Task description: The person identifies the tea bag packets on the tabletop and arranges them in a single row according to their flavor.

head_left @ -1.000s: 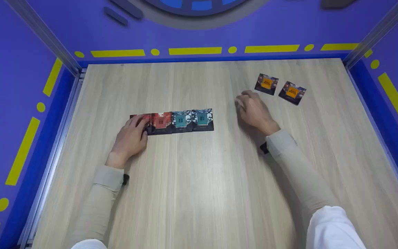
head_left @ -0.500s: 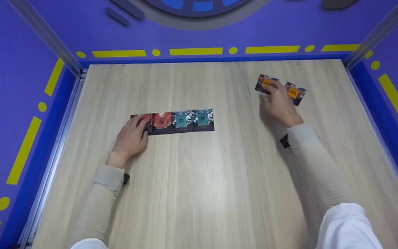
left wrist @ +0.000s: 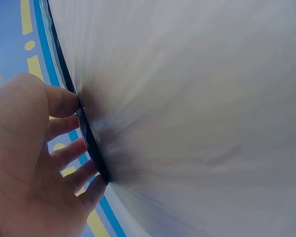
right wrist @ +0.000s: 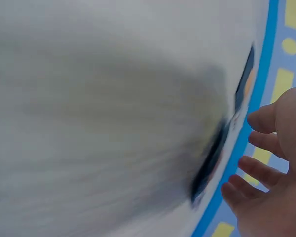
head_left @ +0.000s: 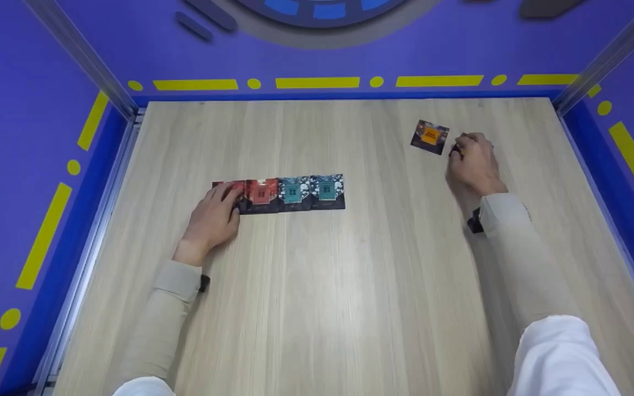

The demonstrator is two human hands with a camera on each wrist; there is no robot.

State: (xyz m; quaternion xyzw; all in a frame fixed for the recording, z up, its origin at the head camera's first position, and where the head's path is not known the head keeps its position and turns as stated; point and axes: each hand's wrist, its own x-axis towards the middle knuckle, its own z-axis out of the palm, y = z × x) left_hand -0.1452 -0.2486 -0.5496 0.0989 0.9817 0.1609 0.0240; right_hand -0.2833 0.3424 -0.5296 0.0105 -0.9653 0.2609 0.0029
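On the wooden table, a row of small flat square packets holds two red ones, then two teal ones. My left hand rests its fingers on the leftmost red packet, hiding most of it. Its neighbours are another red packet, a teal packet and the end teal packet. Farther back, my right hand is over the right orange-labelled packet, covering most of it. In the right wrist view, its loosely bent fingers stand apart from that dark packet.
A second orange-labelled packet lies just left of my right hand. Blue walls with yellow marks, such as the back wall, enclose the wooden table at the back and sides.
My right hand has moved right, from left of the orange-labelled packets, across the left one, to over the right one. My left hand has stayed on the red packet.
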